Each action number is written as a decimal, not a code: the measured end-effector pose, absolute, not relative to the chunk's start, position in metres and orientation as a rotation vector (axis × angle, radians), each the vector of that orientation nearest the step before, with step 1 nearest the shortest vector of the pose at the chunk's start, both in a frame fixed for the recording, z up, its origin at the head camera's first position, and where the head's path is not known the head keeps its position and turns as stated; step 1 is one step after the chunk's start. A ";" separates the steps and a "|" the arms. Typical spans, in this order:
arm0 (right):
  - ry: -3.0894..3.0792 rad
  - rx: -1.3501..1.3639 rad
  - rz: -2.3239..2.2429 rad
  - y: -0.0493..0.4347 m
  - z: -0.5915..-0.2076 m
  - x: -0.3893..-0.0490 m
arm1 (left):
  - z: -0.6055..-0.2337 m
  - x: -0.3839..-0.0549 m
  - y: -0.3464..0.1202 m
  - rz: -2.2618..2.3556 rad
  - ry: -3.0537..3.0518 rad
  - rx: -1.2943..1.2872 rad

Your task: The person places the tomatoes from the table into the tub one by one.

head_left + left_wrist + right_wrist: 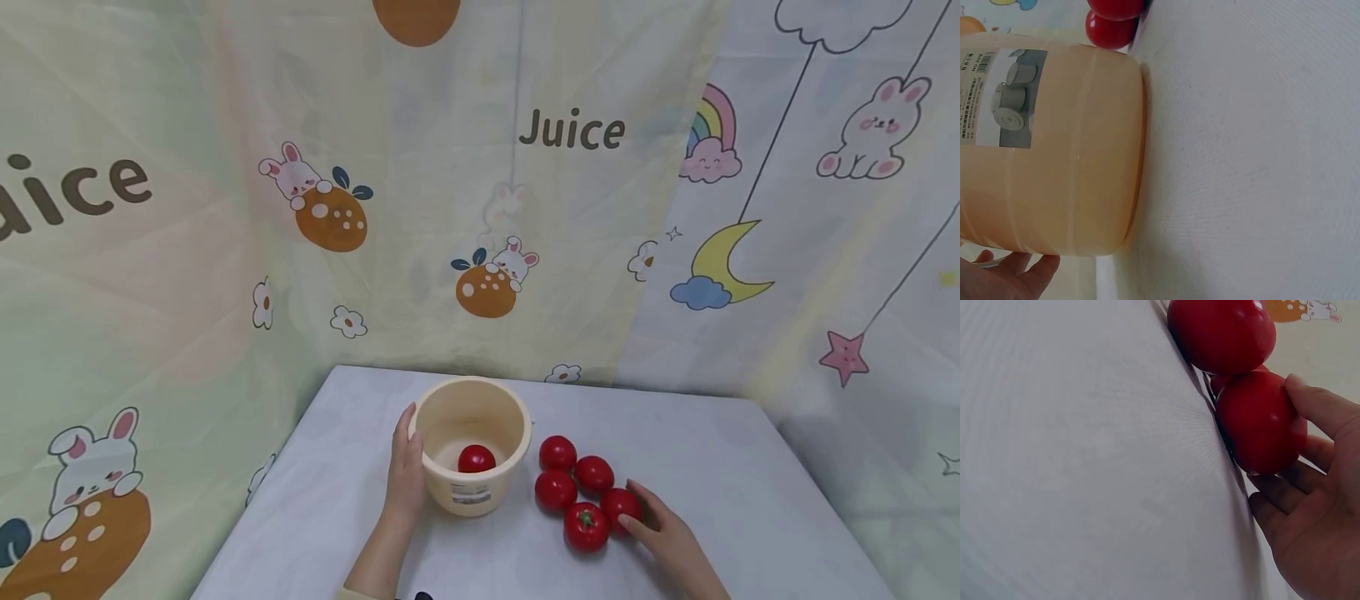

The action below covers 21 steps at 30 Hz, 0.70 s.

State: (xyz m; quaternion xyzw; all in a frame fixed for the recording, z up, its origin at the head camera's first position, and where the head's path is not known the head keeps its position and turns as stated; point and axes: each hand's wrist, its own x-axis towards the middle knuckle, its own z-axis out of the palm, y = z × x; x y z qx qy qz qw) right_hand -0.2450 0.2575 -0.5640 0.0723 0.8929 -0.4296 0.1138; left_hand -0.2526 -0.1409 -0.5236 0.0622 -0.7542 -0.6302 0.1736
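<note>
A cream plastic bucket (pixel 471 493) with a printed label stands upright on the table, one red tomato (pixel 476 459) inside it. My left hand (pixel 407 471) holds the bucket's left side near the rim; in the left wrist view its fingers (pixel 1038 275) lie against the wall. To the right of the bucket, several red tomatoes sit in a close cluster, the nearest tomato (pixel 587 527) showing a green star-shaped top. My right hand (pixel 663 533) has thumb and fingers around the rightmost tomato (pixel 1263 422), which rests at table level beside another tomato (pixel 1222 334).
A white cloth covers the table (pixel 495 567). Behind and at both sides hang printed curtains (pixel 420 125) with rabbits, fruit and lettering, close to the table's far edge. More tomatoes (pixel 557 453) lie between the bucket and the right hand.
</note>
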 end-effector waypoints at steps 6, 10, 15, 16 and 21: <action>2.672 0.195 -1.202 0.258 -0.565 -0.244 | -0.522 -0.252 -0.140 -1.796 -2.152 0.182; 2.692 0.194 -1.181 0.259 -0.567 -0.244 | -0.523 -0.251 -0.140 -1.785 -2.148 0.172; 2.704 0.197 -1.169 0.261 -0.568 -0.243 | -0.524 -0.252 -0.141 -1.789 -2.142 0.162; 2.706 0.200 -1.168 0.261 -0.568 -0.243 | -0.524 -0.252 -0.141 -1.792 -2.142 0.159; 2.707 0.212 -1.179 0.261 -0.563 -0.240 | -0.525 -0.253 -0.142 -1.808 -2.144 0.155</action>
